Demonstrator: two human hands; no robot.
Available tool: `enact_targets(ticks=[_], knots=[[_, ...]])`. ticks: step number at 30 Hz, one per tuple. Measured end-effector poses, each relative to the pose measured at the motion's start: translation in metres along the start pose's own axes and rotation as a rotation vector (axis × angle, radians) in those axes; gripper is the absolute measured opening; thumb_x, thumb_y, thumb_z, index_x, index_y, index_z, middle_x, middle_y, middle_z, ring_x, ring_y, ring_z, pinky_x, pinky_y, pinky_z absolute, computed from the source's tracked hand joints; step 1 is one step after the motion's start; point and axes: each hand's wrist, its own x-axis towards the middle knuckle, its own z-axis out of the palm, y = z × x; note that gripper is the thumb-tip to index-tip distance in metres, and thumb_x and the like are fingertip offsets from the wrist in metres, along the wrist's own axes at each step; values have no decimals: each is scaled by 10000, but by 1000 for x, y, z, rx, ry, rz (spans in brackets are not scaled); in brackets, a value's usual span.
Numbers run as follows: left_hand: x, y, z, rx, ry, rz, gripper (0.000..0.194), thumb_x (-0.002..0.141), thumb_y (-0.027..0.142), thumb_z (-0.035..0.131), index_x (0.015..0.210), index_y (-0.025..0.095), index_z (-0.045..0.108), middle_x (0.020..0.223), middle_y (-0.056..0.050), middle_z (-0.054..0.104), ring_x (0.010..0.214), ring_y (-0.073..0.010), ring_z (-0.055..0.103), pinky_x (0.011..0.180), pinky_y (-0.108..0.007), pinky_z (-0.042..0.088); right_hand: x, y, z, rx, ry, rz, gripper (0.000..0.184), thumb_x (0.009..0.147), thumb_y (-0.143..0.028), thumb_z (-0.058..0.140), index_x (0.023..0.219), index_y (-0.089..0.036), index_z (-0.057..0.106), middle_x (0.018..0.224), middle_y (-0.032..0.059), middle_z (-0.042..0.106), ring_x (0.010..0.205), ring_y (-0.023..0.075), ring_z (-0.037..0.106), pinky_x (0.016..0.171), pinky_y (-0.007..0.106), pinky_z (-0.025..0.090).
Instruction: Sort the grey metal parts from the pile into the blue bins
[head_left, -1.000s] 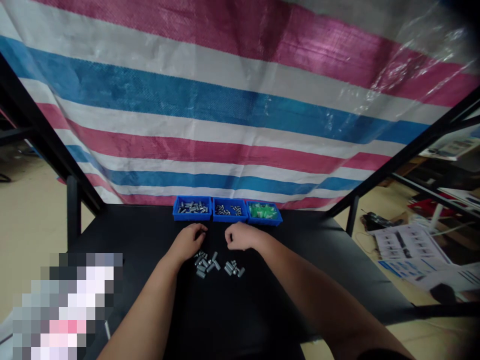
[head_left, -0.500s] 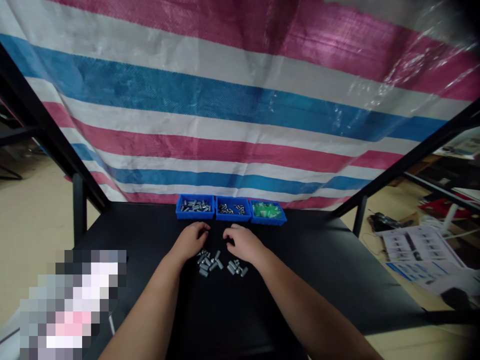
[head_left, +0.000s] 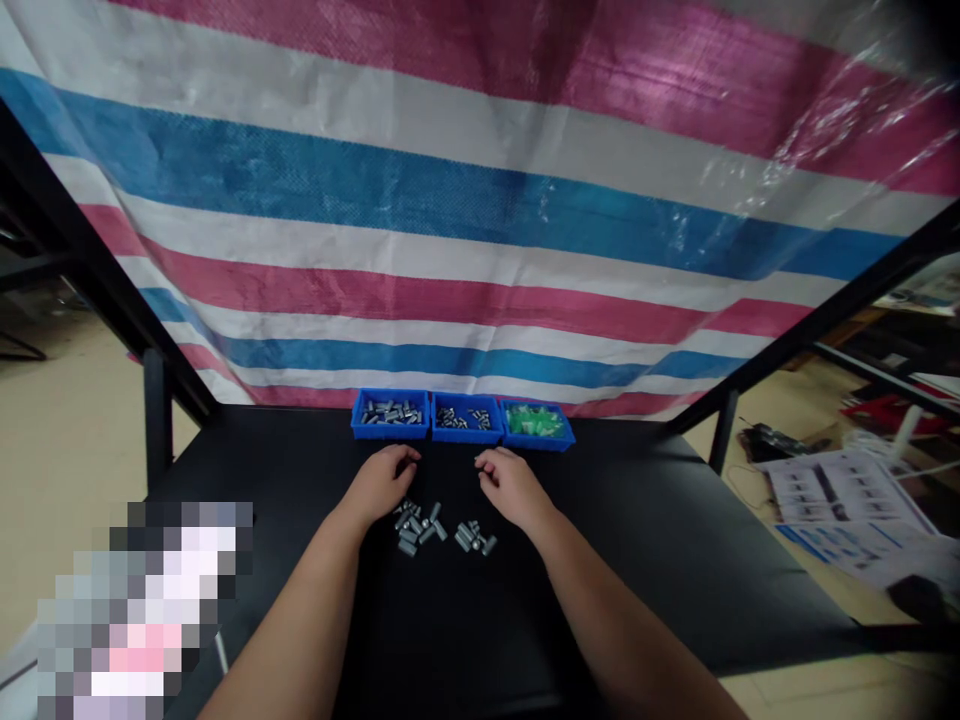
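Pink, white and blue striped tarpaulin [head_left: 480, 250] hangs behind a black worktop [head_left: 660, 530]. Along its far edge sit three blue plastic bins: the left bin [head_left: 390, 434] holds grey cylinders, the middle bin [head_left: 467, 437] small dark fasteners, the right bin [head_left: 536, 440] green pieces. Loose grey metal cylinders [head_left: 439, 530] lie in two clusters nearer the person. Just above them, the left hand [head_left: 382, 483] and right hand [head_left: 514, 488] curl loosely, each grip released and empty.
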Motion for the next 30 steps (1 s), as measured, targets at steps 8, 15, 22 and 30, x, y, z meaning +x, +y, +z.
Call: enact_targets(ticks=[8,15,22,30], knots=[[1,2,2,34,-21,-15,243,890,250,516,1060,198,682,1020,-66,708,928,-212,653,860,-334,488,-13,39,-5,120,268,131,253,852,-211,546,1068,-185,673,959,61,616,714,161,571,692,284,498],[1,7,3,76,-36,0,238,893,254,517,1053,207,687,1027,-65,713,936,-217,659,861,-335,488,6,18,17,94,89,-8,204,853,-128,523,966,-203,676,927,43,624,806,165,581,751,263,469],[1,5,2,57,-21,0,245,890,255,521,1056,209,695,1027,-66,717,947,-220,664,869,-332,493,-3,12,11,75,-62,-81,170,768,-73,568,857,-201,634,792,-5,569,723,142,537,679,233,406],[0,5,1,15,-7,-5,232,882,241,530,1038,206,699,1010,-67,718,919,-213,659,841,-330,494,9,-3,9,48,-96,-40,160,791,-121,606,928,-203,620,746,-24,570,680,131,543,636,224,394]])
